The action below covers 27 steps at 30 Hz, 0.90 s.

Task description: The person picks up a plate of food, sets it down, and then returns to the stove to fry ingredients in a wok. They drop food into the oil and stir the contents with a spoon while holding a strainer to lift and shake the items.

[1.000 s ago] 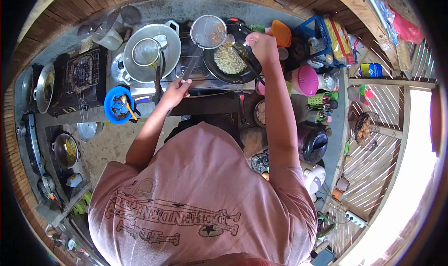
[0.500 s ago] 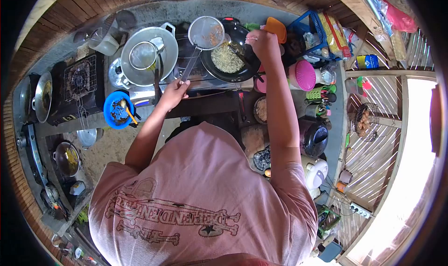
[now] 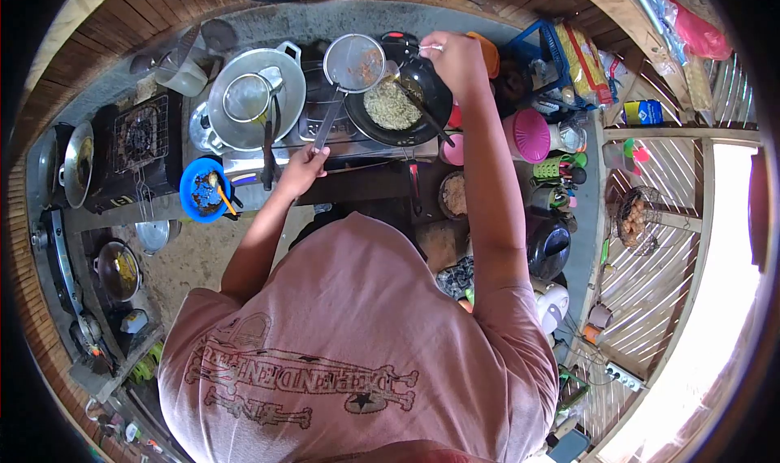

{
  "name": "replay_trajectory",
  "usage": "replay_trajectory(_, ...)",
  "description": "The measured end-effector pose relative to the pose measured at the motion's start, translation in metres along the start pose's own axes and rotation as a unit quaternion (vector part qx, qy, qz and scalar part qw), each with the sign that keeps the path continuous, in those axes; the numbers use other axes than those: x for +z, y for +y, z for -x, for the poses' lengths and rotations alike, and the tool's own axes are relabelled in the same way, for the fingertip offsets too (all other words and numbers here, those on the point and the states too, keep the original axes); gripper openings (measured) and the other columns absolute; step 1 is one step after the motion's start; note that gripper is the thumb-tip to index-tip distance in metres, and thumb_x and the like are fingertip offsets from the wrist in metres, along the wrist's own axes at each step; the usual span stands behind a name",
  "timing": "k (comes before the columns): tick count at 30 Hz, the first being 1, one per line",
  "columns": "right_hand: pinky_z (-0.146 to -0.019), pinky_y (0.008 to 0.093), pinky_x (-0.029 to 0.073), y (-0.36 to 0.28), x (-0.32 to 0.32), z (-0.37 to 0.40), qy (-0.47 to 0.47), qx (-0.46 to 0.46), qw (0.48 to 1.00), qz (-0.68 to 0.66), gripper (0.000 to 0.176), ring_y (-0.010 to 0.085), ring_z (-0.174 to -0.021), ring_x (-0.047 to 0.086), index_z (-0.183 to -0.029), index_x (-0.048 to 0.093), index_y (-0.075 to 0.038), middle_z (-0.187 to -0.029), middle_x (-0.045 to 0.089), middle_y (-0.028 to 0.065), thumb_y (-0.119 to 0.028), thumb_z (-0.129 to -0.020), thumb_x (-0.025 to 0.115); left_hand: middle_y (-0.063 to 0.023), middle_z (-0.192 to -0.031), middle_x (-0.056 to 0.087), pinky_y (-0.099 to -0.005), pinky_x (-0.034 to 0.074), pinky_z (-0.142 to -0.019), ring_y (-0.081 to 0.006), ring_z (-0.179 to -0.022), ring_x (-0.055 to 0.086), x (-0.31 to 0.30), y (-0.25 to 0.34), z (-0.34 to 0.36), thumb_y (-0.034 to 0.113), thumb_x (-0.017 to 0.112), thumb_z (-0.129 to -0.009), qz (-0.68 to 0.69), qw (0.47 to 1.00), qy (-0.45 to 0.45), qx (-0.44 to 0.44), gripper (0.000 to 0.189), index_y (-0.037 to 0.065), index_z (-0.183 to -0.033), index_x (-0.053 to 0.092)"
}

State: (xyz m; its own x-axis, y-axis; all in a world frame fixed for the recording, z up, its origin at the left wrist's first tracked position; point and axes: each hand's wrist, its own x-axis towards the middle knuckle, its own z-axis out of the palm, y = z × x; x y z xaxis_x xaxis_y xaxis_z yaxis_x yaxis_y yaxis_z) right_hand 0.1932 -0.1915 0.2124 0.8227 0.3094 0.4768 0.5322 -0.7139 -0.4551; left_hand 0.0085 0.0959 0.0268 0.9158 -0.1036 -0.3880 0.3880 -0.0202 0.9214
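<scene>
My left hand (image 3: 304, 171) is closed round the long handle of a mesh strainer (image 3: 355, 62) with reddish-brown bits in it. The strainer hangs at the upper left edge of a black wok (image 3: 439, 97). Pale chopped food (image 3: 393, 105) lies in the wok, and a dark-handled utensil (image 3: 429, 116) leans across it. My right hand (image 3: 452, 55) is closed above the wok's upper right rim, fingers pinched on a small whitish thing too unclear to name.
Left of the strainer stands a large metal pot (image 3: 219, 120) with a smaller strainer (image 3: 248, 97) in it. A blue bowl (image 3: 188, 188) sits at the counter's front. On the right are a pink lid (image 3: 531, 134), a blue basket (image 3: 532, 34) and a pan with a red-trimmed handle (image 3: 414, 188).
My right hand has moved slightly up and left, and the dark utensil's handle now shows below it. The strainer has shifted a little left with my left hand.
</scene>
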Motion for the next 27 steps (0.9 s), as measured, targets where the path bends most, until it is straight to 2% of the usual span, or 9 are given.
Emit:
replay_trajectory(1, -0.074, 0.0384, 0.055, 0.004, 0.003, 0.005, -0.012, 0.013, 1.0, -0.021, 0.011, 0.0328, -0.08, 0.07, -0.088, 0.073, -0.005, -0.083, 0.071, 0.0163, -0.004, -0.077, 0.07, 0.0027, -0.072, 0.048, -0.025, 0.051, -0.061, -0.0059, -0.064, 0.05, 0.0, -0.002, 0.0, 0.037, 0.058, -0.101, 0.0, 1.0, 0.002, -0.001, 0.035, 0.006, -0.089, 0.052)
replay_trajectory(3, -0.074, 0.0389, 0.055, 0.012, 0.009, 0.017, -0.033, 0.02, 0.999, -0.021, 0.011, 0.0331, -0.079, 0.07, -0.088, 0.073, -0.005, -0.083, 0.071, 0.0165, -0.004, -0.078, 0.069, 0.0049, -0.072, 0.043, -0.0269, 0.055, -0.066, -0.004, -0.062, 0.045, 0.0, -0.007, -0.002, 0.033, 0.058, -0.101, -0.028, 0.999, -0.014, -0.016, 0.029, 0.004, -0.103, 0.054)
replay_trajectory(4, -0.074, 0.0393, 0.055, 0.014, 0.011, 0.02, -0.053, 0.029, 0.998, -0.019, 0.011, 0.0334, -0.079, 0.069, -0.087, 0.073, -0.006, -0.083, 0.071, 0.0167, -0.004, -0.078, 0.068, 0.0049, -0.072, 0.043, -0.0269, 0.055, -0.066, -0.004, -0.062, 0.045, 0.001, -0.009, -0.001, 0.033, 0.058, -0.101, -0.029, 0.999, -0.011, -0.017, 0.029, 0.004, -0.103, 0.054)
replay_trajectory(6, -0.075, 0.041, 0.055, 0.018, 0.012, 0.029, -0.065, 0.011, 0.998, -0.012, 0.01, 0.0339, -0.08, 0.069, -0.087, 0.073, -0.006, -0.085, 0.071, 0.0169, -0.005, -0.079, 0.067, 0.0018, -0.071, 0.051, -0.0258, 0.05, -0.06, -0.0072, -0.064, 0.054, 0.005, -0.011, 0.002, 0.039, 0.058, -0.1, -0.017, 1.0, 0.015, -0.001, 0.037, 0.004, -0.091, 0.053)
replay_trajectory(9, -0.079, 0.0435, 0.055, 0.026, 0.019, 0.041, -0.122, 0.061, 0.99, 0.033, 0.009, 0.0355, -0.085, 0.069, -0.088, 0.074, -0.008, -0.088, 0.071, 0.0182, -0.008, -0.082, 0.066, 0.0002, -0.072, 0.054, -0.0263, 0.05, -0.06, -0.0082, -0.064, 0.056, 0.009, -0.008, 0.006, 0.04, 0.059, -0.1, -0.039, 0.999, 0.037, 0.0, 0.039, 0.003, -0.093, 0.054)
replay_trajectory(12, -0.08, 0.0437, 0.055, 0.031, 0.021, 0.042, -0.134, 0.051, 0.99, 0.02, 0.01, 0.036, -0.087, 0.069, -0.089, 0.074, -0.008, -0.089, 0.071, 0.0184, -0.008, -0.083, 0.066, -0.0013, -0.073, 0.056, -0.0269, 0.05, -0.06, -0.0093, -0.065, 0.058, 0.015, -0.01, 0.008, 0.041, 0.06, -0.099, -0.049, 0.996, 0.067, 0.014, 0.04, 0.001, -0.095, 0.055)
replay_trajectory(21, -0.078, 0.0431, 0.055, 0.033, 0.03, 0.008, -0.07, 0.0, 0.996, -0.047, 0.009, 0.0361, -0.083, 0.069, -0.088, 0.073, -0.007, -0.087, 0.07, 0.0172, -0.006, -0.082, 0.067, -0.002, -0.077, 0.056, -0.0294, 0.054, -0.065, -0.0106, -0.067, 0.057, 0.029, -0.004, 0.019, 0.041, 0.06, -0.099, -0.029, 0.996, 0.083, 0.008, 0.042, -0.001, -0.097, 0.056)
replay_trajectory(27, -0.078, 0.0434, 0.054, 0.027, 0.021, -0.003, -0.071, -0.002, 0.995, -0.076, 0.011, 0.0366, -0.084, 0.068, -0.09, 0.073, -0.007, -0.089, 0.07, 0.017, -0.005, -0.081, 0.066, -0.0021, -0.076, 0.054, -0.0296, 0.055, -0.066, -0.0107, -0.068, 0.057, 0.038, -0.007, 0.023, 0.04, 0.061, -0.099, 0.007, 0.995, 0.096, 0.003, 0.041, -0.001, -0.097, 0.055)
